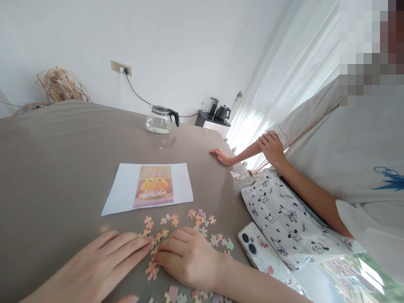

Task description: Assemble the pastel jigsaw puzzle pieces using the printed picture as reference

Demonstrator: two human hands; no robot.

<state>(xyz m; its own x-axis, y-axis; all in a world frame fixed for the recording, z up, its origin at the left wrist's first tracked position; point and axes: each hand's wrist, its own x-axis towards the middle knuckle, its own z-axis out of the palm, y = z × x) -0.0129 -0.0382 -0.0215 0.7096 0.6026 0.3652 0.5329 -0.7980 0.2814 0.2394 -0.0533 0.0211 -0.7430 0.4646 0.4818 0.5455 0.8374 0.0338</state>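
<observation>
You are apparently joining puzzle pieces (158,237) at the printed sheet's (151,187) six o'clock — left hand (107,259) lying straight-fingered, right hand (191,254) curled, pinch not discernible — and seemingly needing precise alignment next.

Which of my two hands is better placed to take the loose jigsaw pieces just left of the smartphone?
Probably the right hand: it lies nearer to those jigsaw pieces and the smartphone than the left hand.

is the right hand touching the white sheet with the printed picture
Apart. The head view shows a strip of table with puzzle pieces on it between the right hand and the near edge of the white sheet.
</observation>
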